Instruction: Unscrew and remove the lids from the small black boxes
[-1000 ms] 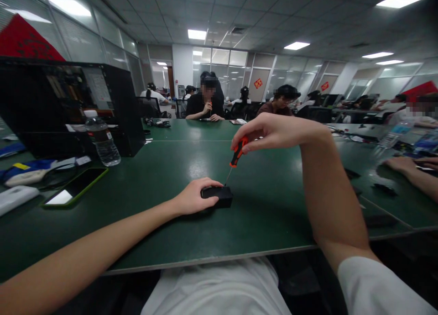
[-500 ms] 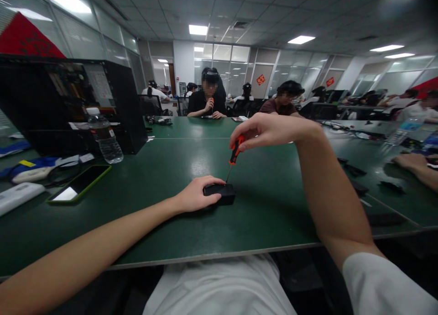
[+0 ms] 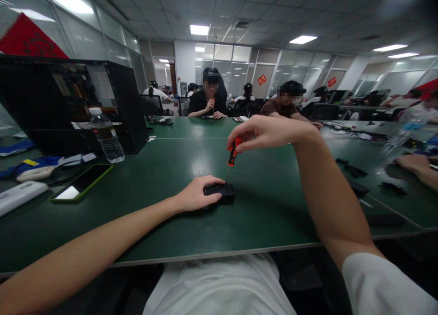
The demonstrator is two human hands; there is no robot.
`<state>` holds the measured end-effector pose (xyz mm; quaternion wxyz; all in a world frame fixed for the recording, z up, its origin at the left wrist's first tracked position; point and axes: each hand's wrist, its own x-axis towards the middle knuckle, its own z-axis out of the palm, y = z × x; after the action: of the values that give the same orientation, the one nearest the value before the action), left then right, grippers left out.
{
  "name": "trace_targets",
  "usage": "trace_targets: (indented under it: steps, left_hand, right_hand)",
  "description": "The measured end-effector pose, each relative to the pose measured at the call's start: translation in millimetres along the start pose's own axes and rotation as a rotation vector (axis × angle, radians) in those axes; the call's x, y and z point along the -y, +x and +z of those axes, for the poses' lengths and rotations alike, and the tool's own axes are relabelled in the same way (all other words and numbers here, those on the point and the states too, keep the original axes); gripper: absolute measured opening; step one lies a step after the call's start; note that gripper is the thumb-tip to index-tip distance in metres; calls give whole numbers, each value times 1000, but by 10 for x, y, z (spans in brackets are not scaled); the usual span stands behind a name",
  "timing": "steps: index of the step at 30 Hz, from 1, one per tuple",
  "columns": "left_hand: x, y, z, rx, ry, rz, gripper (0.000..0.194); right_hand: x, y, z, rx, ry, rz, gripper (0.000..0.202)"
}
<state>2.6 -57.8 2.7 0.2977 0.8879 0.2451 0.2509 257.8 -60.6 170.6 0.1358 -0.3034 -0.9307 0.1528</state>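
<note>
The right hand (image 3: 270,131) clasps the screwdriver (image 3: 233,154), its tip down at the top of the black box (image 3: 228,196); the left hand (image 3: 195,194) clamps that box; green tabletop (image 3: 267,223) stretches between box and near edge (image 3: 219,255); phone (image 3: 84,182) and bottle (image 3: 110,145) sit well left.

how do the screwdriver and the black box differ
The screwdriver has an orange and black handle; the black box shows no orange. The screwdriver is slender; the black box is blocky. The screwdriver leans slightly in the right hand; the black box lies on the green table, held by the left hand. Both show black.
</note>
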Motion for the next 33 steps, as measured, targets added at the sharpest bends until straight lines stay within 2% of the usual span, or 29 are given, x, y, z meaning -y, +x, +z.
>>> trace_targets:
  steps: [17, 21, 25, 33]
  left_hand:
    - [-27, 12, -28, 7, 3, 18, 40]
    - [-139, 150, -83, -48, -91, 45, 37]
    - [-243, 356, -80, -124, -201, -3, 33]
    - [-276, 516, -34, -164, -322, -6, 35]
  right_hand:
    - [70, 39, 17, -6, -12, 7, 26]
    - [108, 59, 28, -24, -85, -9, 29]
    - [186, 49, 39, -47, -127, -33, 31]
    - [345, -33, -10, -131, -248, -23, 29]
